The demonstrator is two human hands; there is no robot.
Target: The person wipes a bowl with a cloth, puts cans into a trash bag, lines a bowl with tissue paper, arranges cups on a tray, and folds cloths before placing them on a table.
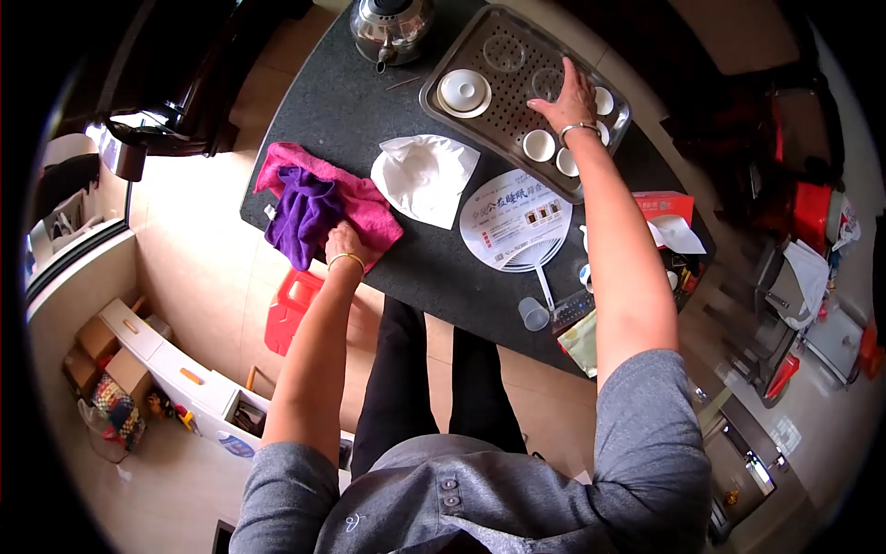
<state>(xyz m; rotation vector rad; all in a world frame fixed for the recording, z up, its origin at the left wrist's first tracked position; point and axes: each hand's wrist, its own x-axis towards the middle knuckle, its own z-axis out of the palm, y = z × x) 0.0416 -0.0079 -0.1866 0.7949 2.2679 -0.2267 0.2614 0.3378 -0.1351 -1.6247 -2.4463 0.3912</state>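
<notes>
My left hand (347,244) is at the near edge of a crumpled purple cloth (303,208), its fingers closed on the fabric. A pink towel (374,214) lies spread beneath the purple cloth. Over the metal tea tray (480,48), my right hand (566,100) reaches with thumb and fingers apart. Beside the thumb and fingers stands a clear glass cup (545,84); whether they touch it I cannot tell. Another clear glass (504,53) sits on the tray's far part. A white lidded bowl (463,92) and several small white cups (539,145) also stand on the tray.
A steel kettle (391,32) stands at the table's far edge. A white cloth cap (426,175) and a printed fan (517,222) lie mid-table. A plastic cup (532,314), remote control (574,309) and red box (666,205) are near the right. A red stool (293,309) stands below.
</notes>
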